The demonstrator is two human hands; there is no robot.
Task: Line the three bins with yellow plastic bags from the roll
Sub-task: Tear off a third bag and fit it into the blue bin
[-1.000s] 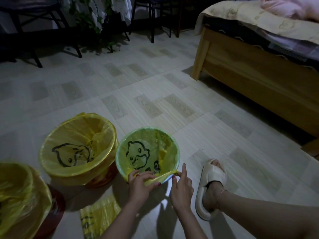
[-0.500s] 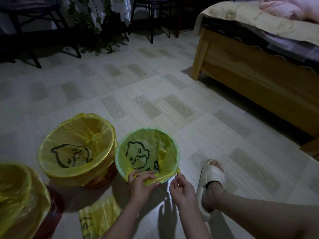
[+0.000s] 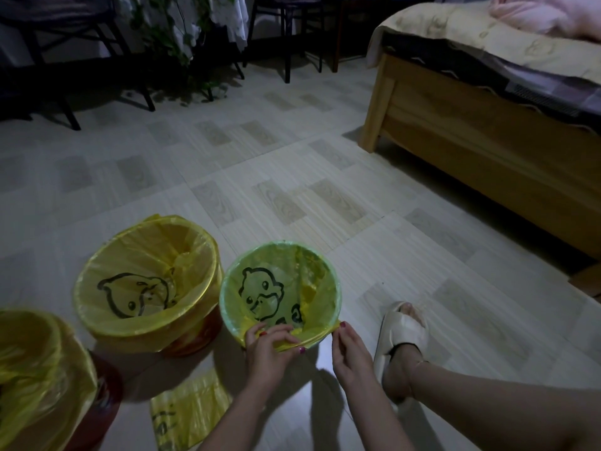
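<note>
1. Nearest you, a flat yellow bag (image 3: 192,415) printed in black lies on the tiled floor (image 3: 292,177), between your left forearm and the bin at the near left.
2. That near-left bin (image 3: 107,405) has dark red walls and is cut off by the frame edge; its yellow liner (image 3: 35,359) is draped over the rim.
3. Your left hand (image 3: 268,351) has a narrow grip: fingers and thumb curl over the near rim of the small bin (image 3: 280,297) and pinch the yellow bag edge (image 3: 309,336) folded there.
4. Your right hand (image 3: 349,353) sits just right of it, fingertips pinching the same yellow edge at the bin's near-right rim, so the strip runs taut between both hands.
5. The small bin looks green through its liner, which shows a black cartoon duck (image 3: 260,296) on the inner wall.
6. To its right, your foot in a pale slipper (image 3: 401,333) rests on the floor, near the right hand.
7. Left of the small bin and just beside it stands a larger red bin (image 3: 192,340), fully lined with a yellow bag (image 3: 146,275) bearing the same duck.
8. Far right is a wooden bed (image 3: 481,131) with cream bedding; at the far left are dark chair legs (image 3: 68,105) and a leafy plant (image 3: 182,43).
</note>
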